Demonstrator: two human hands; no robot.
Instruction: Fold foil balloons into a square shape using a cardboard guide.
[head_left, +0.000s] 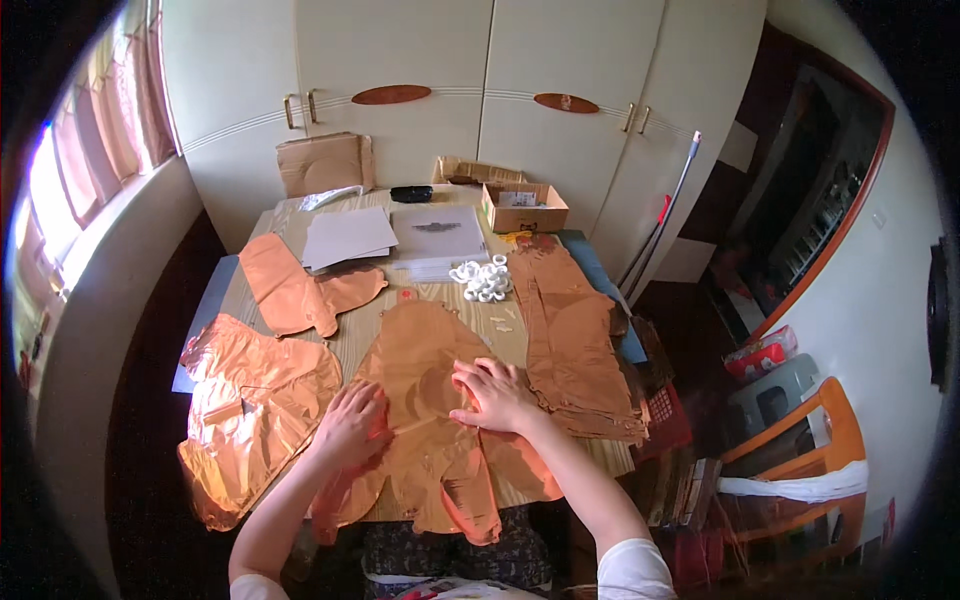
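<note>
Here, nearest you, both of your hands lie flat on a copper-coloured foil balloon (430, 400) spread on the wooden table (505, 335). Your left hand (350, 425) presses its left part at about 7 o'clock from the balloon's middle, fingers spread and gripping nothing. Your right hand (495, 393) rests at about 3 o'clock from that middle, fingers extended and flat, also holding nothing. The balloon's lower lobes hang over the table's near edge towards your lap.

To judge by how things lie, this balloon is being smoothed and is not yet finished. At 9 o'clock from it lies a crumpled foil pile (255, 415), looking unsorted. At 3 o'clock sits a neat stack of flattened foil pieces (578, 335), which seems to be the finished part.

Farther off, at 11 o'clock, another single foil shape (300, 283) lies flat. At 12 o'clock sits a cluster of small white rings (483, 278), then sheets of white paper (348, 236) and a clear packet stack (438, 236). Beyond, at 1 o'clock, an open cardboard box (523, 207) stands before white cupboard doors (400, 60).
</note>
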